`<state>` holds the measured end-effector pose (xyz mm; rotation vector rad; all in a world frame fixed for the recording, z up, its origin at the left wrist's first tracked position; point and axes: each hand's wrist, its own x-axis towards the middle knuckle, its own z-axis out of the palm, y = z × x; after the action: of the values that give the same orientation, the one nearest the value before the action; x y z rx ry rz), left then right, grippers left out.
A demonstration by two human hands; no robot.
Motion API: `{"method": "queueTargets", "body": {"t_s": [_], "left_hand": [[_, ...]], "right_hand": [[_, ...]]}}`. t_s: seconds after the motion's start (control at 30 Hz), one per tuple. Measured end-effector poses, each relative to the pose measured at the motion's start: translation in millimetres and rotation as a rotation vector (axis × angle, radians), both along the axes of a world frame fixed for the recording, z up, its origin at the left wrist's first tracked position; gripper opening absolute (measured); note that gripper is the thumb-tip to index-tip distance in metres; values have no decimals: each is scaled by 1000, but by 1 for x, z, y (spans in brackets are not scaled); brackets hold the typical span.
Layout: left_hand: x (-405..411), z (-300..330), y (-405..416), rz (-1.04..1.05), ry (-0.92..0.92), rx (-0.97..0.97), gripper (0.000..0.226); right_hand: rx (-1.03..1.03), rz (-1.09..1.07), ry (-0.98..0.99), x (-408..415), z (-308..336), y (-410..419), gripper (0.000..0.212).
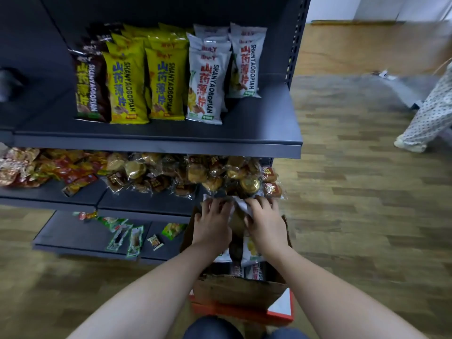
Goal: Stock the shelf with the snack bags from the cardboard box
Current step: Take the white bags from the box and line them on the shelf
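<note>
A brown cardboard box (234, 292) stands open on the floor in front of the dark shelf unit (156, 143). Both my hands reach into its far end. My left hand (212, 223) and my right hand (265, 221) each grip the top edge of a white snack bag (236, 204) that they hold between them over the box. More white bags (252, 248) lie inside the box below. On the top shelf stand rows of brown, yellow (127, 89) and white bags (208, 86).
The middle shelf (137, 199) holds piles of wrapped pastries and red packets. A few small packets lie on the bottom shelf (80, 236). An orange-rimmed tray (244, 311) sits under the box. Another person's leg (425, 113) is at the right on the wood floor.
</note>
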<state>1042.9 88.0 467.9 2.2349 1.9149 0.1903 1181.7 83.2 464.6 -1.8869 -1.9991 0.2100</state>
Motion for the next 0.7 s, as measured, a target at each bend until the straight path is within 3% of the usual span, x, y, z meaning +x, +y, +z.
{"method": "queueTargets", "body": {"t_s": [0.43,0.7], "left_hand": [[-24,42,-14,-117,-114,403,72],[-32,81,-1,-118,-174,547,60]], "right_hand": [[194,-39,146,-3,49,-6,36],[328,-17,216,-5,83,0,34]]}}
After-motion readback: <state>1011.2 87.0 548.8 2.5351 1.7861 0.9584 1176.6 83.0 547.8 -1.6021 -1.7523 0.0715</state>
